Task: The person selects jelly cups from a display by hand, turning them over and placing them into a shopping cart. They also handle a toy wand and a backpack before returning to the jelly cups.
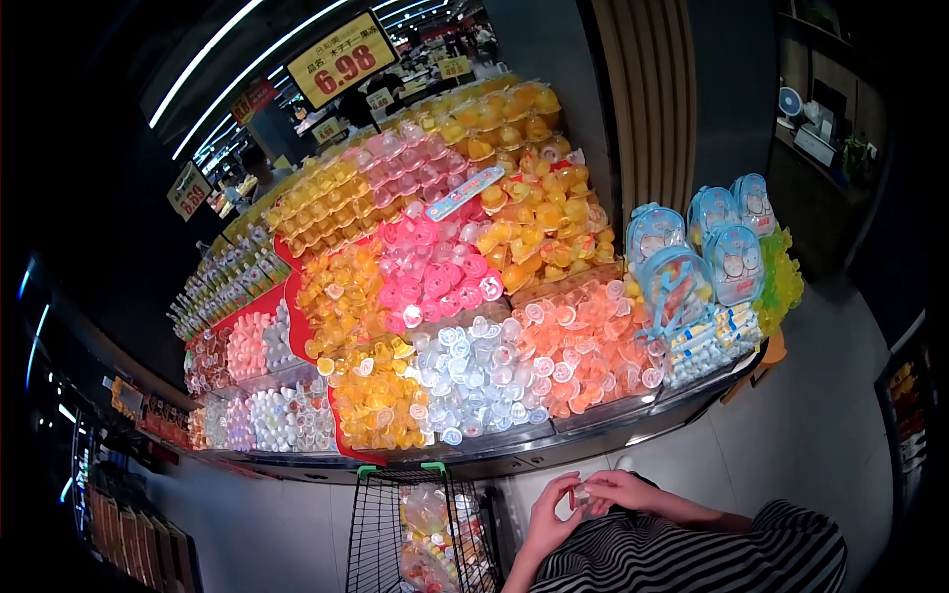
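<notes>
Both of my hands are close together in front of my striped top, just right of a black wire shopping cart (371, 529). My left hand (550, 516) has its fingers bent, with the fingertips near those of my right hand (618, 490). Whether anything small lies between the fingertips is too small to make out. Plastic bags of colourful items (430, 539) lie in the cart. Beyond my hands stands a display holding clear jelly cups (470, 381), orange-pink cups (583, 351) and yellow cups (376, 400).
Blue cartoon backpacks (736, 259) stand at the display's right end, beside green packs (781, 282). A price sign (341, 61) hangs above. Dark metal edging (593, 435) runs along the display's front. Grey floor (830, 415) extends at the right.
</notes>
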A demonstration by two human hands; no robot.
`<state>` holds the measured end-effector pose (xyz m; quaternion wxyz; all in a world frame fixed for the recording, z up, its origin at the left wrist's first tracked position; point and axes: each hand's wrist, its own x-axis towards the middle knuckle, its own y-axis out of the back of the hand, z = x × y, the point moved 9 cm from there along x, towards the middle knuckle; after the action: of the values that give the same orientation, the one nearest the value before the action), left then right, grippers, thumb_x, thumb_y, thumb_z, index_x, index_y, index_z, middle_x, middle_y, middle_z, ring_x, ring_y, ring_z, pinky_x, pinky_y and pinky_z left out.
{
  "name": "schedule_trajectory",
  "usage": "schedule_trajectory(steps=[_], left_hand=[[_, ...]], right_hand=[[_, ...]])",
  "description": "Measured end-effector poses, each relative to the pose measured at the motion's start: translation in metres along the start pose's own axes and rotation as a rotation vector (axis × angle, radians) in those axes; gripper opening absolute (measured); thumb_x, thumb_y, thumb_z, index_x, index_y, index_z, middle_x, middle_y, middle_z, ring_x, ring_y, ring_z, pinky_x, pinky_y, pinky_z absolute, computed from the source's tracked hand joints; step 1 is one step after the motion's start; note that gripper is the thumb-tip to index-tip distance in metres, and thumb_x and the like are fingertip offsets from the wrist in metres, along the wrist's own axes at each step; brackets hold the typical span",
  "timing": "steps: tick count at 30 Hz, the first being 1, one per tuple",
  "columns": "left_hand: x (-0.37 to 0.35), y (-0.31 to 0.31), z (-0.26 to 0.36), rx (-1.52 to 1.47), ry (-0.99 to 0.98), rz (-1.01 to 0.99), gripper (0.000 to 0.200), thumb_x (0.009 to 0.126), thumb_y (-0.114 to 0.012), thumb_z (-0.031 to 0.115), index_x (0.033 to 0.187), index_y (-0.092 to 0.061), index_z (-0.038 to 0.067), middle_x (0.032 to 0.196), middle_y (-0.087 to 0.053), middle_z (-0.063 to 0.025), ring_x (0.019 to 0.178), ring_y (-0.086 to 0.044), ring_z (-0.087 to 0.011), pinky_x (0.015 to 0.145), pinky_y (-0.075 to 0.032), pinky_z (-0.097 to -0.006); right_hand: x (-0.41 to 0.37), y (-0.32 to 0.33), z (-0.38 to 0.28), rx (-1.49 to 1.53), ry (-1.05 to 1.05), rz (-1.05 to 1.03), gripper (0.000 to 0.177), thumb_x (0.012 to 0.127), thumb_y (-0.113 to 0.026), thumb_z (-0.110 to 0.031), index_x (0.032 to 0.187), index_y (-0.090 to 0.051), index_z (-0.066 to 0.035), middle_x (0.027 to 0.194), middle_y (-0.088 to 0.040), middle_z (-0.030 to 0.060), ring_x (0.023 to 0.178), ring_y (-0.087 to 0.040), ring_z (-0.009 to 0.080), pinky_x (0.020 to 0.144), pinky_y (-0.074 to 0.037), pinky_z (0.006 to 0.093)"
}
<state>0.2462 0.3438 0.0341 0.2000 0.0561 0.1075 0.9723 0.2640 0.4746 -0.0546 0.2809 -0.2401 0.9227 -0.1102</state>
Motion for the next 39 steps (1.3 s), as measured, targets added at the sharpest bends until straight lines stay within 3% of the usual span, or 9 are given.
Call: schedule_trajectory(steps=[4, 7, 11, 12, 16, 19, 27, 33, 39], left_hand=[[0.037, 0.003, -0.023, -0.165, 0.241, 0.06, 0.052, 0.094, -0.068, 0.009, 0.14, -0.044, 0.003, 0.139, -0.054, -0.0126, 0.131, -0.051, -0.0213, 0.11, -0.043, -0.036], [0.068, -0.004, -0.038, -0.209, 0.4, -0.07, 0.046, 0.1, -0.062, 0.016, 0.14, -0.044, 0.002, 0.127, -0.061, -0.0116, 0.113, -0.061, -0.0191, 0.097, -0.05, -0.0325], [0.112, -0.008, -0.019, -0.307, 0.336, -0.117, 0.04, 0.095, -0.067, 0.008, 0.131, -0.05, 0.003, 0.114, -0.063, -0.006, 0.098, -0.063, -0.0122, 0.086, -0.052, -0.027], [0.123, -0.006, -0.011, -0.351, 0.321, -0.091, 0.041, 0.09, -0.071, 0.002, 0.125, -0.051, 0.004, 0.113, -0.063, -0.0039, 0.095, -0.062, -0.0101, 0.084, -0.052, -0.0266], [0.161, -0.007, 0.013, -0.217, 0.267, -0.073, 0.048, 0.084, -0.075, -0.001, 0.126, -0.053, 0.005, 0.118, -0.063, -0.0049, 0.107, -0.063, -0.013, 0.094, -0.052, -0.0299], [0.179, -0.011, 0.013, -0.036, 0.221, -0.083, 0.049, 0.082, -0.075, -0.002, 0.126, -0.055, 0.004, 0.121, -0.064, -0.0069, 0.113, -0.063, -0.0158, 0.101, -0.049, -0.0317], [0.203, 0.016, 0.052, 0.362, 0.06, 0.048, 0.062, 0.074, -0.078, 0.006, 0.131, -0.056, 0.005, 0.136, -0.057, -0.016, 0.129, -0.053, -0.0338, 0.109, -0.041, -0.0403], [0.214, 0.058, 0.035, 0.217, 0.061, -0.079, 0.046, 0.081, -0.071, 0.004, 0.125, -0.057, 0.005, 0.121, -0.059, -0.0152, 0.11, -0.061, -0.0325, 0.096, -0.049, -0.0385], [0.219, 0.096, 0.021, 0.255, -0.232, 0.016, 0.047, 0.086, -0.073, 0.015, 0.128, -0.054, 0.003, 0.121, -0.057, -0.0136, 0.113, -0.056, -0.0316, 0.099, -0.045, -0.039]], right_hand=[[0.012, 0.031, -0.053, -0.07, 0.358, 0.079, 0.042, 0.089, -0.073, -0.003, 0.125, -0.052, -0.005, 0.101, -0.064, 0.0016, 0.089, -0.062, 0.0082, 0.077, -0.052, 0.0232], [0.014, 0.049, -0.093, -0.15, 0.36, 0.071, 0.048, 0.084, -0.077, -0.001, 0.124, -0.052, -0.006, 0.106, -0.061, 0.0007, 0.096, -0.061, 0.0079, 0.077, -0.051, 0.0225], [0.015, 0.072, -0.141, -0.28, 0.493, 0.114, 0.051, 0.08, -0.081, -0.006, 0.123, -0.054, -0.006, 0.119, -0.06, 0.0028, 0.1, -0.061, 0.0105, 0.078, -0.056, 0.0281], [0.014, 0.078, -0.148, -0.128, 0.508, 0.104, 0.047, 0.086, -0.076, -0.005, 0.126, -0.052, -0.005, 0.122, -0.06, 0.0056, 0.101, -0.062, 0.0106, 0.081, -0.056, 0.0292], [0.04, 0.109, -0.132, 0.108, 0.404, 0.054, 0.03, 0.102, -0.055, -0.008, 0.131, -0.05, -0.001, 0.116, -0.062, 0.0092, 0.103, -0.062, 0.0123, 0.082, -0.056, 0.0291], [0.057, 0.122, -0.122, 0.184, 0.253, 0.038, 0.028, 0.105, -0.05, -0.015, 0.125, -0.055, 0.004, 0.106, -0.064, 0.0089, 0.091, -0.067, 0.0138, 0.079, -0.055, 0.0266], [0.094, 0.136, -0.13, 0.196, 0.21, -0.034, 0.027, 0.103, -0.054, -0.01, 0.127, -0.053, 0.002, 0.109, -0.066, 0.0086, 0.092, -0.067, 0.0136, 0.079, -0.056, 0.0276], [0.12, 0.141, -0.161, -0.083, 0.362, 0.162, 0.036, 0.094, -0.065, 0.0, 0.128, -0.052, -0.002, 0.114, -0.065, 0.0076, 0.103, -0.065, 0.015, 0.084, -0.056, 0.0276], [0.138, 0.099, -0.187, -0.053, 0.349, 0.211, 0.044, 0.088, -0.066, 0.008, 0.128, -0.049, -0.001, 0.12, -0.06, 0.0088, 0.107, -0.063, 0.0134, 0.087, -0.055, 0.0248]])
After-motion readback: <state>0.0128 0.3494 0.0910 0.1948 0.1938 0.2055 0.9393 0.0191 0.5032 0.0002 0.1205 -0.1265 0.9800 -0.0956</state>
